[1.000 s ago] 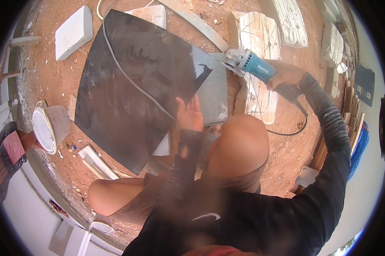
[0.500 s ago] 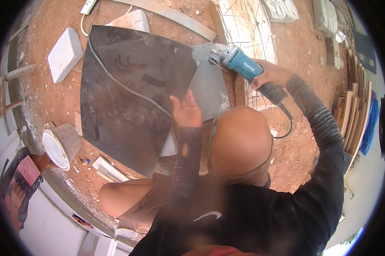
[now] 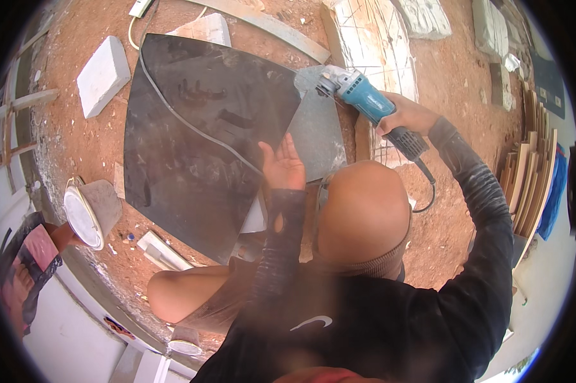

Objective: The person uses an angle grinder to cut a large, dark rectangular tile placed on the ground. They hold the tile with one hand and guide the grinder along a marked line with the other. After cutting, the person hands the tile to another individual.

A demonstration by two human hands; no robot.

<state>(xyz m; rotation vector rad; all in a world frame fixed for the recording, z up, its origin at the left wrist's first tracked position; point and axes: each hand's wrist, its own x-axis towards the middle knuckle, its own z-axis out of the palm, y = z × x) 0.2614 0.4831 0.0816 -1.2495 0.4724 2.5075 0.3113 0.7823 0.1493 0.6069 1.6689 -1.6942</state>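
— Where are the person's hands?

— The right hand (image 3: 406, 116) is wrapped around the blue angle grinder (image 3: 364, 102), fingers closed tight on its dark handle. The grinder's head sits at the edge of a grey stone slab (image 3: 316, 131), near that slab's upper corner.

— And the other one?

— The left hand (image 3: 283, 167) lies flat with the fingers spread open, gripping nothing. It presses on the right edge of the large dark slab (image 3: 198, 140), just where that slab overlaps the grey one.

— Where does the dark slab lie?

— On reddish dirt ground (image 3: 441, 83), tilted like a diamond, with a thin light cable (image 3: 173, 115) curving across its top. A white block (image 3: 103, 75) rests on the dirt off its upper left corner, and a white bucket (image 3: 87, 214) stands near its lower left edge.

— Anything on the right?

— Wooden boards (image 3: 530, 172) stacked on edge at the far right, well apart from the grinder. A black cord (image 3: 428, 191) trails from the grinder's handle.
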